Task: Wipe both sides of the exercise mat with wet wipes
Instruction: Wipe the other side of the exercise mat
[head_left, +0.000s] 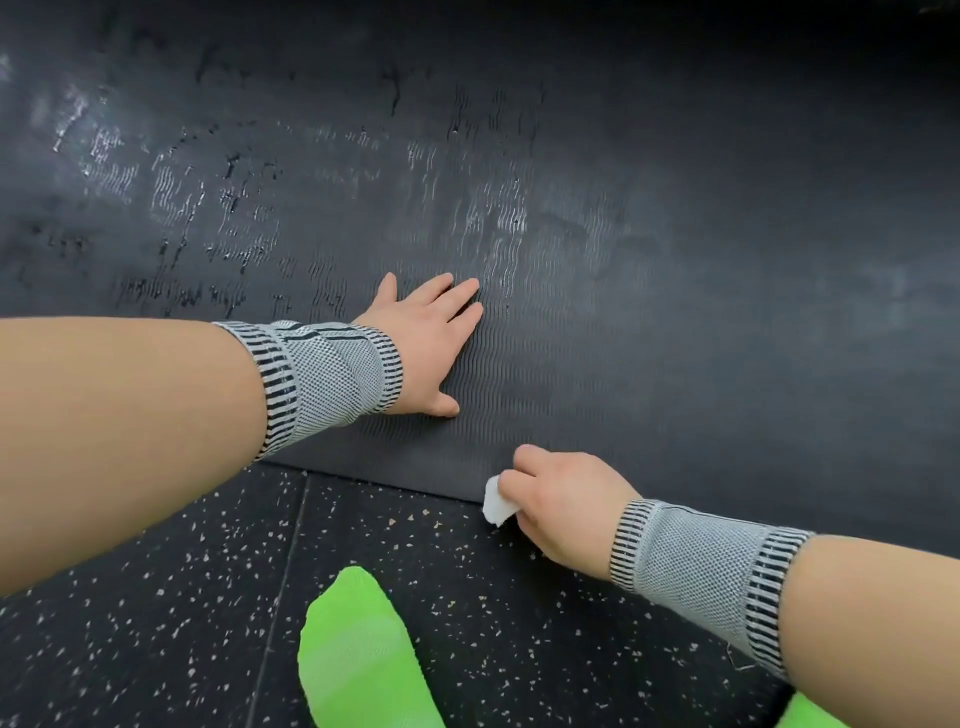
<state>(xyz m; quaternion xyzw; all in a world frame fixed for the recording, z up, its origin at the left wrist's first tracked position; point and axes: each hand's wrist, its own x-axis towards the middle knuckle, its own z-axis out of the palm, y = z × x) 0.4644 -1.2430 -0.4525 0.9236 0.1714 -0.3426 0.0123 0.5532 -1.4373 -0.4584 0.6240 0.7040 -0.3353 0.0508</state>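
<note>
Firmly around wipe: right grip

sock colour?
Bright green sock, clearest in the head view.

One mat, one wipe, two hands, two wrist sleeves, two green socks

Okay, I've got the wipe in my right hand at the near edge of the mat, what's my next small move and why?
Probably sweep the wipe forward from the near edge. Your right hand pinches it there, your left hand presses flat to steady the mat, and wet streaks show only farther out, so this strip looks unwiped.
</note>
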